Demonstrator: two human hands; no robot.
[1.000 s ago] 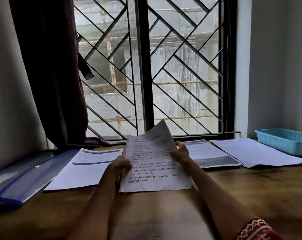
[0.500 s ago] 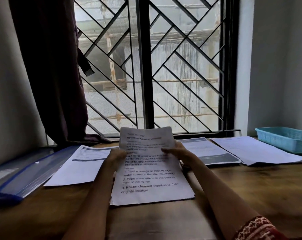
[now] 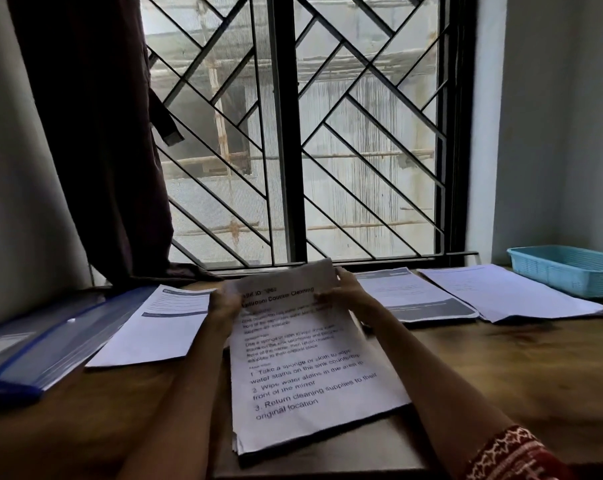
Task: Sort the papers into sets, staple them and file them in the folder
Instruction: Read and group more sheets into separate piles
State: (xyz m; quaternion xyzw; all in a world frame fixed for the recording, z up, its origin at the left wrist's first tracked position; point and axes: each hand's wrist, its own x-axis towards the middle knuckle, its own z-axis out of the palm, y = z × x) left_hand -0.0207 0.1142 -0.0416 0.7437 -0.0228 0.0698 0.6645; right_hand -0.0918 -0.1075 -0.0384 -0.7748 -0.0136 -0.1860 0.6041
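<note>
A stack of printed sheets (image 3: pixel 310 382) lies in the middle of the wooden table (image 3: pixel 501 375), its top page headed "Bathroom Counter Cleaning". My left hand (image 3: pixel 224 304) grips the stack's upper left corner. At the upper right corner my right hand (image 3: pixel 343 289) pinches the top edge, which curls up slightly. A blue folder (image 3: pixel 37 351) lies open at the far left. Beside it rests a single printed sheet (image 3: pixel 161 327). Two more paper sets, one with a dark band (image 3: pixel 421 299) and one plain white (image 3: pixel 501 292), lie to the right.
A light blue plastic basket (image 3: pixel 570 268) stands at the back right against the wall. A barred window (image 3: pixel 293 133) runs behind the table, with a dark curtain (image 3: pixel 92 150) hanging at its left. No stapler is in view.
The stack was held tilted up off the table; both hands have lowered it toward me and slid up to its top corners, so it now lies nearly flat.
</note>
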